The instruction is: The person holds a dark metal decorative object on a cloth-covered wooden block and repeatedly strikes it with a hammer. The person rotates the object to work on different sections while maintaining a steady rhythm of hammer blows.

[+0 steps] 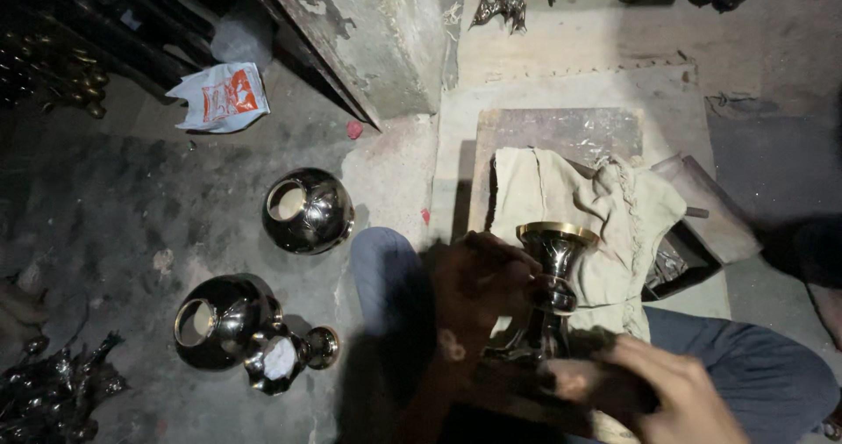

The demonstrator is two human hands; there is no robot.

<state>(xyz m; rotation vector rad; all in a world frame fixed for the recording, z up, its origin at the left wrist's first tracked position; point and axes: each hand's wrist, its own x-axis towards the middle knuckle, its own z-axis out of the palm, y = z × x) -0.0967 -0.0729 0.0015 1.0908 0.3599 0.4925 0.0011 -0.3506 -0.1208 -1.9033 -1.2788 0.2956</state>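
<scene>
Two hands, one piece: I see both of my hands on a polished metal goblet-shaped stand (553,286) that sits upright over my lap, its gold-rimmed mouth facing up.
Floor (132,207): dark, rough concrete all around; I judge a fall here would dent or scuff the mirror finish at once.
Cloth (570,203): a beige rag lies draped over a wooden board (561,132) just behind the stand; if a loose fold caught the rim as the piece turns, I think it could tip it.
Round pots: one shiny globe pot (307,210) lies on the floor near my left knee (386,273), a second (217,319) lies nearer the frame's lower left, touching a smaller stemmed piece (289,356); a dropped stand could roll into them and mar both.
Left hand (478,282): dark and blurred, closed around the waist of the stand; the blur keeps me from seeing how firm the hold is, and a slick polished stem could slide through it.
Right hand (662,383): fingers curled low at the base of the stand, in contact with it; whether it grips or only steadies, I cannot tell.
Light: dim, with glare on the metal, so I could misjudge where the foot of the stand rests.
Plastic bag (224,97): white and orange, well apart, no hazard that I can see.
</scene>
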